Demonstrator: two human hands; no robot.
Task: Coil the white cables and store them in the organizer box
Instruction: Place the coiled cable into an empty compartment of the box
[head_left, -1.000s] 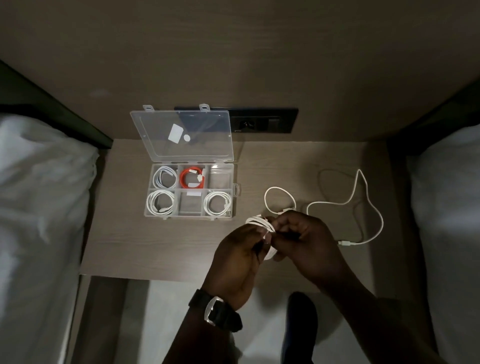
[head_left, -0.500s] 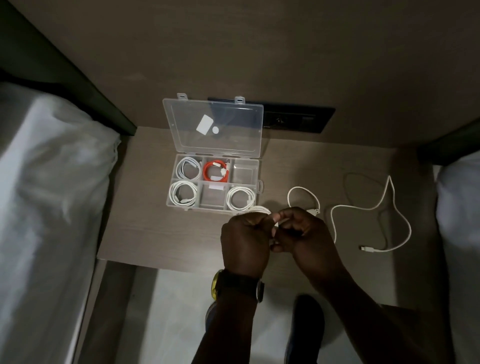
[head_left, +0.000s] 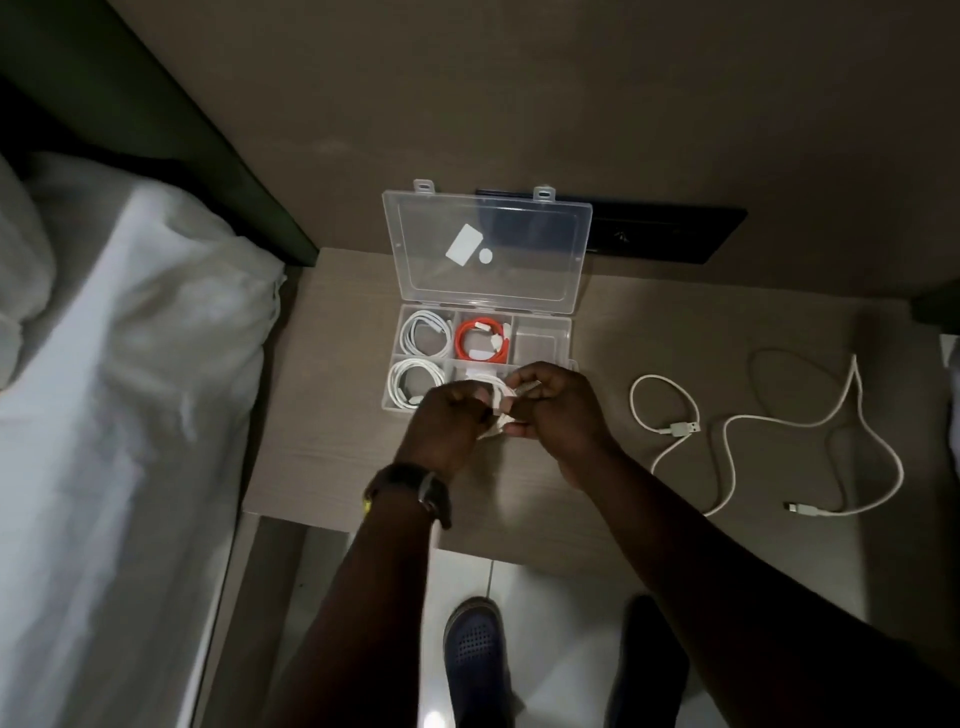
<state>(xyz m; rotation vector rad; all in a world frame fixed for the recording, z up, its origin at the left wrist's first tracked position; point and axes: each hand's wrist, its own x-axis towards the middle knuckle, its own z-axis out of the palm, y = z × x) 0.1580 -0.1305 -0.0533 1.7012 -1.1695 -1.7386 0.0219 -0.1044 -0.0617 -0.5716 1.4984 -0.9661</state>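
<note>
A clear organizer box (head_left: 566, 332) stands open on the bedside table, lid (head_left: 488, 249) leaning back against the wall. Coiled white cables fill its two left compartments (head_left: 425, 338) (head_left: 413, 389), and a red cable (head_left: 480, 341) lies in the top middle one. The top right compartment holds nothing. My left hand (head_left: 449, 415) and my right hand (head_left: 558, 408) grip a small coiled white cable (head_left: 501, 402) between them, over the box's front right part. A loose white cable (head_left: 727, 436) sprawls on the table to the right.
A bed with white sheets (head_left: 114, 415) lies to the left, and another bed's edge shows at the far right. A black socket panel (head_left: 660, 234) is on the wall behind the box. My shoes (head_left: 475, 660) stand on the pale floor below the table's front edge.
Both hands have carried the coiled cable left and away from me, from the table beside the box to above its front right part. The view has shifted, so the box sits further right.
</note>
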